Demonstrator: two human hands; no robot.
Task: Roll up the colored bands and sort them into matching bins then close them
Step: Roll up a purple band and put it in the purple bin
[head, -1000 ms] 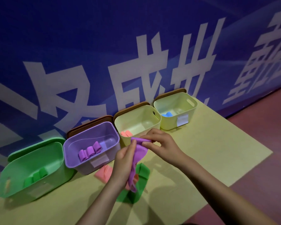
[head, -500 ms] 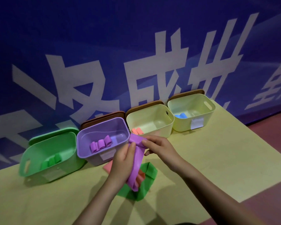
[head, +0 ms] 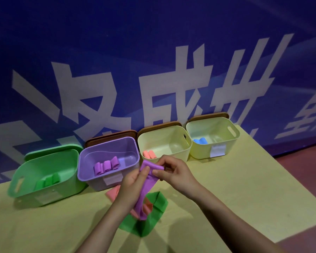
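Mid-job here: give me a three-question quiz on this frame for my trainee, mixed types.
1. True or false: the purple bin already holds rolled bands.
2. Which colour is the band that the left hand and right hand grip? A green, B purple, C blue.
3. Fill in: the blue rolls lie in the ____ bin of the row.

Key: 1 true. 2 B. 3 rightmost.
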